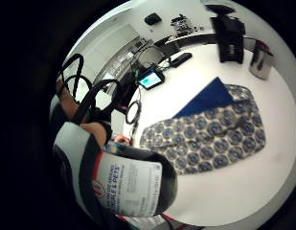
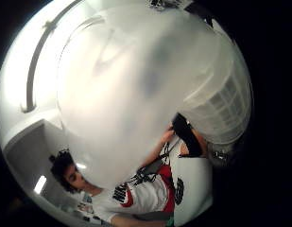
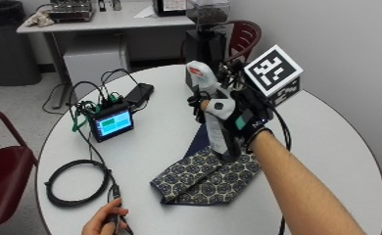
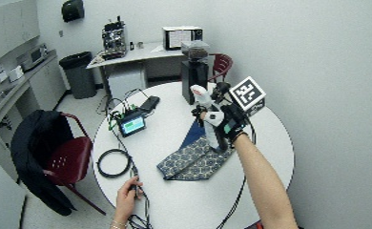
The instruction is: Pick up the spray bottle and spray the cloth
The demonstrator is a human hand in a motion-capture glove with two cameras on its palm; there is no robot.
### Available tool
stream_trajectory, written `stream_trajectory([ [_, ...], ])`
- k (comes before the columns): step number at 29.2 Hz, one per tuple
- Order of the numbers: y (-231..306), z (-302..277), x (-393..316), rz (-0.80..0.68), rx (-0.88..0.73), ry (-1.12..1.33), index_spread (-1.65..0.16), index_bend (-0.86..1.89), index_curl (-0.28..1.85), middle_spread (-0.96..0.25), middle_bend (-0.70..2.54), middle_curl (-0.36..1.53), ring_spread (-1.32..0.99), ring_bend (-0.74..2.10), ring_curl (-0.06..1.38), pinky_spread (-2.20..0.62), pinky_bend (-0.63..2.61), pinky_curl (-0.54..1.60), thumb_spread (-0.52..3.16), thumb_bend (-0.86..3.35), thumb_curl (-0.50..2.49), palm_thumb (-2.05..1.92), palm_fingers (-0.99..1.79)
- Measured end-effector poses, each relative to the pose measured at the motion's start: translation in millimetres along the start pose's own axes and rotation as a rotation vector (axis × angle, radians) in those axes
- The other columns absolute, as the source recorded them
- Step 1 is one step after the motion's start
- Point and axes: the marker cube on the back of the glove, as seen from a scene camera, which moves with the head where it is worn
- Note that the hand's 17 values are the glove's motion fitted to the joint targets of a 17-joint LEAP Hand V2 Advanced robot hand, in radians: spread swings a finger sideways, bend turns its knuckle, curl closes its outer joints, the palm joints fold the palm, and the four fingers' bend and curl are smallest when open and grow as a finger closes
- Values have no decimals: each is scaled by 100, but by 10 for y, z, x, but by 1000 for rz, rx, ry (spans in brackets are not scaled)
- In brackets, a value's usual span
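One hand (image 3: 233, 115) — spray bottle (image 3: 210, 105) gripped, label (image 1: 130, 184) palm-side

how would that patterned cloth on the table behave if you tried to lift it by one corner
The patterned cloth would likely droop rather than hold shape: it lies flat with one corner folded back showing blue. It looks thin, so probably light. It might slide on the smooth white table if pushed.
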Motion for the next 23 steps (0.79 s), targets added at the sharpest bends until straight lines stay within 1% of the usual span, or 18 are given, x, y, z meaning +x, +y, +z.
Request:
stream_trajectory([
  [7, -136, 437, -25, -30, -4, -68, -21, 15, 45, -8, 49, 52, -10, 71, 43, -2, 34, 37, 68, -3, 67, 95, 122],
  [16, -307, 722, -30, -62, 55, -123, -22, 15, 45, -9, 47, 52, -10, 68, 43, -1, 35, 37, 69, -2, 67, 96, 118],
  [23, -248, 928, 211, -44, 76, -164, -23, 14, 45, -10, 45, 51, -11, 66, 42, -1, 33, 37, 70, -3, 67, 96, 116],
])
